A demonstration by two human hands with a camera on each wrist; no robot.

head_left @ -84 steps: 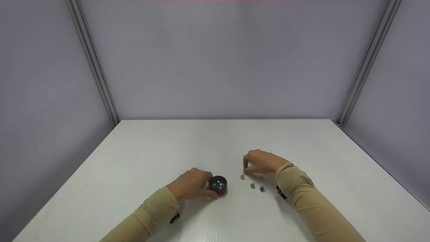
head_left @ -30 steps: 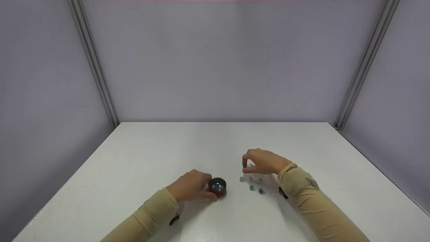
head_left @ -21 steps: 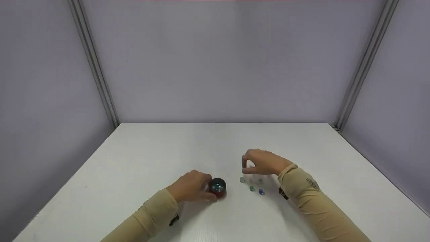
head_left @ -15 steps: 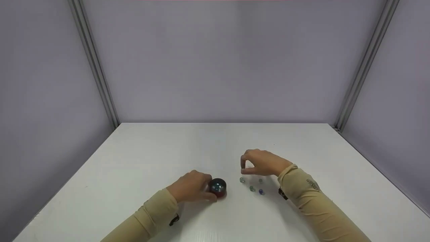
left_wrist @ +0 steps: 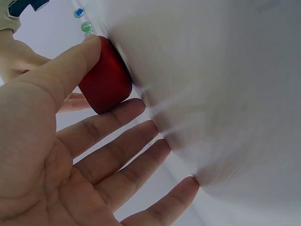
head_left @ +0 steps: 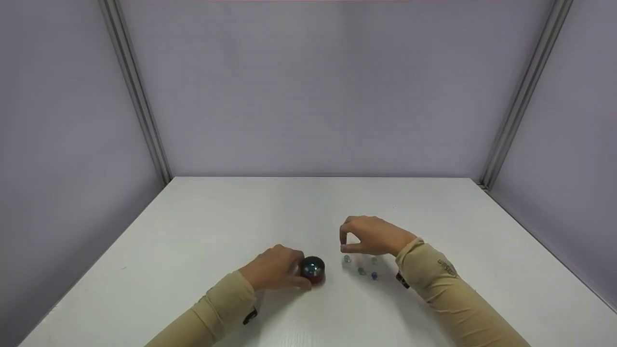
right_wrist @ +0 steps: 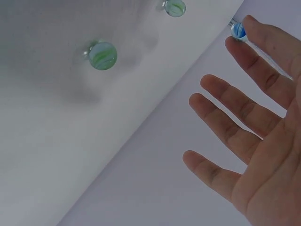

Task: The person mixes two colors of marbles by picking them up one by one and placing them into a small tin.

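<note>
Our right hand (head_left: pixel 373 234) pinches a blue marble (right_wrist: pixel 238 31); left hand (head_left: pixel 274 266) grips the red cup (left_wrist: pixel 105 84). Carry it level, release low over the rim.

A: How's the light in the head view?

B: Even and soft, probably from overhead. The table (head_left: pixel 202 241) is bright, nearly washed out, and the shadows under the arms are faint. The wall rails bow outward toward the corners, so there is some wide-angle distortion.

A: And the wrist views?

B: In the left wrist view the red cup (left_wrist: pixel 106 80) has a smeared edge against the table, likely motion blur. The close palm is soft. In the right wrist view the marbles (right_wrist: pixel 102 55) are fairly sharp with a dim grey shadow beside them, and the fingers (right_wrist: pixel 225 122) look slightly overexposed.
</note>
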